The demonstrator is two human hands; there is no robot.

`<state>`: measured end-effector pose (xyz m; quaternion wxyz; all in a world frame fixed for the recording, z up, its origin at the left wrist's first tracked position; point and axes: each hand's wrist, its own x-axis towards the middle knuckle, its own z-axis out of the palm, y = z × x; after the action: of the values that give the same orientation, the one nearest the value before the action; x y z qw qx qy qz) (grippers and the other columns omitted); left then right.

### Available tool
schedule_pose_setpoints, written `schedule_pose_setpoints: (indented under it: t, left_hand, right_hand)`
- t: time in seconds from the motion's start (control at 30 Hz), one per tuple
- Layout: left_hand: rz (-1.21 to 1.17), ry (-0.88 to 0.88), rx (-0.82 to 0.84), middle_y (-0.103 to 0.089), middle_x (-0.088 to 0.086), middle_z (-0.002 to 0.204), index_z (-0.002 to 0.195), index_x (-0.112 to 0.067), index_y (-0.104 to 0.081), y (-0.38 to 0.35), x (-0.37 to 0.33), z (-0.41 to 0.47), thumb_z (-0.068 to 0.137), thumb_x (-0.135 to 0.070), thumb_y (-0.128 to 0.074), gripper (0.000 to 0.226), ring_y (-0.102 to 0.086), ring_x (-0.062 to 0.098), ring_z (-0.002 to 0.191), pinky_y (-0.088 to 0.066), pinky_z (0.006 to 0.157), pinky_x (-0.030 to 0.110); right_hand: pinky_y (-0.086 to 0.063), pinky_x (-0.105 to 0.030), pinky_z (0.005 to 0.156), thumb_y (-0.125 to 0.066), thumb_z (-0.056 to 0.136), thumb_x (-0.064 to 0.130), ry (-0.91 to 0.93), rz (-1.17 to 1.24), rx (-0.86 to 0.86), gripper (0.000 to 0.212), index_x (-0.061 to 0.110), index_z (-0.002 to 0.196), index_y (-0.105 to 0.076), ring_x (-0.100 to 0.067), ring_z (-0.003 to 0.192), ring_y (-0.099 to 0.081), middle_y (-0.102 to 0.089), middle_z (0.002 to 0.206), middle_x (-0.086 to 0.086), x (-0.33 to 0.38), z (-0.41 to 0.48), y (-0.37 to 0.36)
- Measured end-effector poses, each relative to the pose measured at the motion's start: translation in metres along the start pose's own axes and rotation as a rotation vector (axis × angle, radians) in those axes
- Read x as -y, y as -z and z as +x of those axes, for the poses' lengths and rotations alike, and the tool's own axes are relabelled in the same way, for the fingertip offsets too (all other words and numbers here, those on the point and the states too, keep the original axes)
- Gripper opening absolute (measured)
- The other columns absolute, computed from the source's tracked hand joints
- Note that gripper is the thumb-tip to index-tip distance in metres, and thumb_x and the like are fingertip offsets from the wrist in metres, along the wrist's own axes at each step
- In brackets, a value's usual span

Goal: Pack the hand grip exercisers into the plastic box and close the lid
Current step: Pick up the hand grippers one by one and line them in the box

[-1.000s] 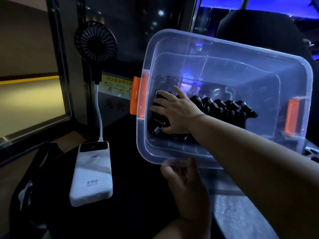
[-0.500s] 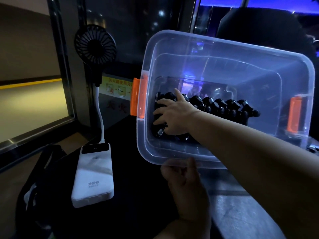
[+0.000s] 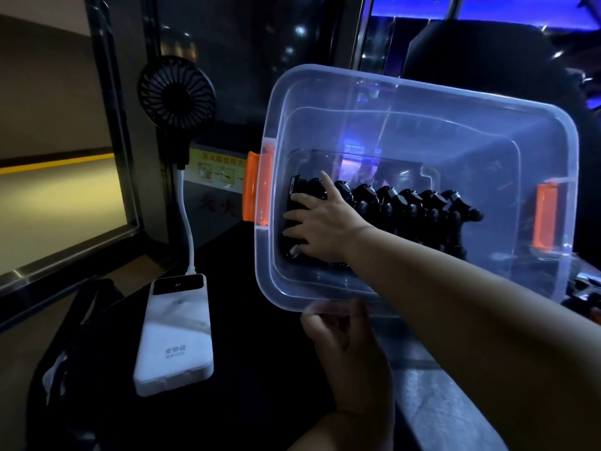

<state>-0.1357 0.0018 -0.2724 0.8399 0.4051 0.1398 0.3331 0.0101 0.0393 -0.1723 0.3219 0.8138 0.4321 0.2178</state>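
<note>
The clear plastic box (image 3: 422, 89) with orange latches (image 3: 257, 187) is tipped up, its opening facing me. A row of several black hand grip exercisers (image 3: 413, 206) stands along its bottom. My right hand (image 3: 322, 222) reaches inside, and its spread fingers press on the leftmost exerciser (image 3: 297, 187) by the left wall. My left hand (image 3: 351, 353) grips the box's near rim, thumb over the edge and fingers beneath it. No lid is in view.
A white power bank (image 3: 177, 333) lies on the dark tabletop left of the box, with a small black fan (image 3: 177, 92) plugged into it on a white neck. A black bag (image 3: 65, 353) sits at the lower left. A window frame stands behind.
My right hand's fingers have spread flatter over the leftmost exerciser. The box stays tipped in my left hand's grip, and the row of exercisers has not moved.
</note>
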Motion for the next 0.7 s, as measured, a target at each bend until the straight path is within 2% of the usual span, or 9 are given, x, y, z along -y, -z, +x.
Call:
schedule_pose_setpoints:
  t: [0.13,0.23,0.3,0.4,0.5,0.6,0.7]
  left_hand:
    - [0.001,-0.035,0.007,-0.063,0.017,0.096,0.094,-0.014,-0.041,-0.001,-0.003,0.0,0.089,-0.005,-0.06,0.021,-0.064,0.021,0.083,-0.052,0.075,0.029]
    - [0.022,-0.097,0.004,-0.062,0.014,0.086,0.09,-0.012,-0.043,-0.003,-0.005,0.0,0.089,-0.005,-0.059,0.018,-0.061,0.009,0.07,-0.05,0.067,0.021]
    - [0.065,-0.127,-0.014,-0.063,0.012,0.084,0.09,-0.014,-0.043,-0.003,-0.005,0.003,0.088,-0.008,-0.061,0.019,-0.063,0.012,0.07,-0.052,0.068,0.024]
    - [0.123,-0.128,-0.014,-0.058,0.004,0.081,0.087,-0.02,-0.041,-0.004,-0.006,0.004,0.089,-0.01,-0.06,0.022,-0.061,0.005,0.067,-0.052,0.067,0.023]
    - [0.126,-0.076,0.006,-0.057,0.0,0.081,0.087,-0.021,-0.041,-0.006,-0.009,0.0,0.093,-0.015,-0.055,0.016,-0.059,-0.002,0.065,-0.052,0.067,0.019]
    - [0.112,-0.043,0.034,-0.068,0.006,0.079,0.091,-0.019,-0.043,-0.008,-0.008,0.0,0.097,-0.02,-0.048,0.008,-0.066,0.006,0.069,-0.052,0.065,0.018]
    - [0.106,-0.021,0.074,-0.07,0.003,0.071,0.092,-0.017,-0.042,-0.01,-0.009,-0.002,0.1,-0.022,-0.041,0.009,-0.069,0.014,0.074,-0.051,0.068,0.021]
  right_hand:
    - [0.008,-0.066,0.11,-0.029,0.091,0.066,0.021,-0.041,-0.071,0.068,0.034,0.151,-0.022,-0.018,0.148,0.003,-0.016,0.159,0.01,-0.006,-0.006,0.0]
    - [0.011,-0.061,0.113,-0.03,0.087,0.071,-0.013,-0.045,-0.121,0.08,0.028,0.153,-0.013,-0.018,0.148,0.009,-0.007,0.161,0.009,-0.013,-0.017,0.001]
    - [0.013,-0.058,0.113,-0.034,0.087,0.07,-0.029,-0.015,-0.124,0.081,0.028,0.153,-0.013,-0.017,0.148,0.011,-0.004,0.161,0.008,-0.017,-0.029,0.001]
    - [0.009,-0.056,0.116,-0.046,0.086,0.065,-0.131,0.161,-0.183,0.076,0.031,0.15,-0.025,-0.015,0.148,0.004,-0.013,0.16,0.008,-0.023,-0.059,-0.002]
    - [-0.006,-0.058,0.116,-0.038,0.08,0.068,-0.331,0.311,-0.268,0.071,0.034,0.142,-0.042,-0.017,0.148,-0.013,-0.032,0.154,0.008,-0.026,-0.099,-0.008]
    - [-0.023,-0.051,0.11,-0.043,0.079,0.065,-0.522,0.389,-0.415,0.06,0.032,0.127,-0.059,-0.023,0.138,-0.035,-0.053,0.137,0.007,-0.027,-0.149,-0.021]
    - [-0.036,-0.047,0.097,-0.048,0.083,0.056,-0.675,0.423,-0.518,0.05,0.026,0.119,-0.064,-0.028,0.124,-0.047,-0.059,0.124,0.002,-0.027,-0.202,-0.04]
